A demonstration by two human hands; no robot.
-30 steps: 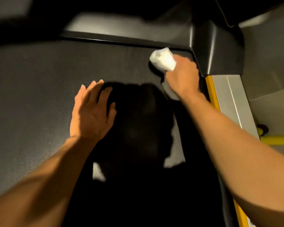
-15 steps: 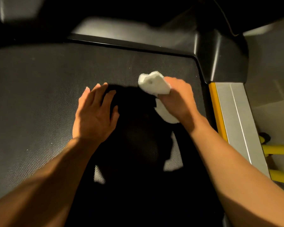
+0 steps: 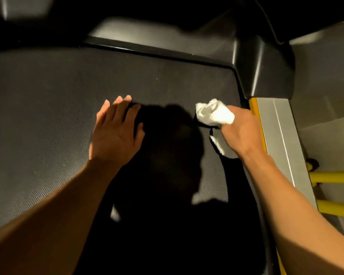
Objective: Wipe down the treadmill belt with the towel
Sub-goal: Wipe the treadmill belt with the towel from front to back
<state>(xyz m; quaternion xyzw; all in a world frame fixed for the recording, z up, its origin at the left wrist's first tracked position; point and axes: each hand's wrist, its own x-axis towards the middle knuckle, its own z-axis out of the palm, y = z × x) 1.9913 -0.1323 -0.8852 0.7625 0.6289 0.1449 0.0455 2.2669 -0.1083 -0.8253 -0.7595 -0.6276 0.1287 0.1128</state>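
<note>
Both hands are seen over the treadmill belt (image 3: 48, 116). The white towel (image 3: 214, 115) is bunched and gripped in the right hand (image 3: 242, 133) at the belt's right edge, just beside the yellow strip (image 3: 255, 116) and silver side rail (image 3: 280, 139). The left hand (image 3: 115, 135) is held flat mid-belt, fingers straight. Wide belt is left open leftward. The far edge is bounded by the black motor cover (image 3: 264, 68). Surface textured, dimly lit.
</note>
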